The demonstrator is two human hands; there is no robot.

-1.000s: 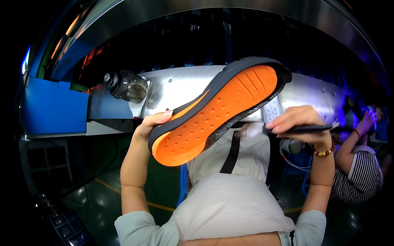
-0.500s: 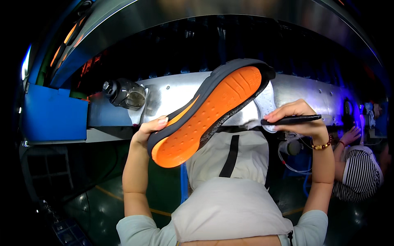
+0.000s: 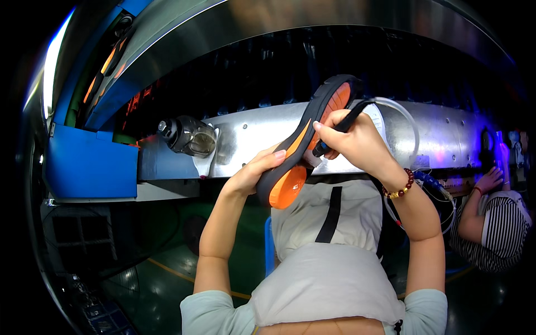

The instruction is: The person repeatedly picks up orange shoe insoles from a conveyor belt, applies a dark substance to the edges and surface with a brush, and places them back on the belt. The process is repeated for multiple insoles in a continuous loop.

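Observation:
A black and orange shoe sole (image 3: 302, 137) is held up over the metal bench, tilted with its inner orange face partly turned to the right. My left hand (image 3: 258, 172) grips it near the rounded orange end, thumb on the black sidewall. In my right hand (image 3: 357, 142) is a black-handled brush (image 3: 350, 117), pinched like a pen. Its lower end is over the sole's middle, and whether the bristles touch is hard to tell. From the handle's upper end a clear hose (image 3: 412, 120) curves off to the right. My right hand hides part of the sole's face.
A dark see-through bottle (image 3: 195, 137) stands on a white cloth on the metal bench (image 3: 245, 131). Left of it is a blue metal cabinet (image 3: 92, 162). More orange and black soles (image 3: 105, 67) lie at the upper left. A co-worker's hand (image 3: 490, 180) is at the far right.
My right hand has brought the brush up and left, across to the sole. The sole has turned more upright, showing less of its orange face. The view has shifted slightly.

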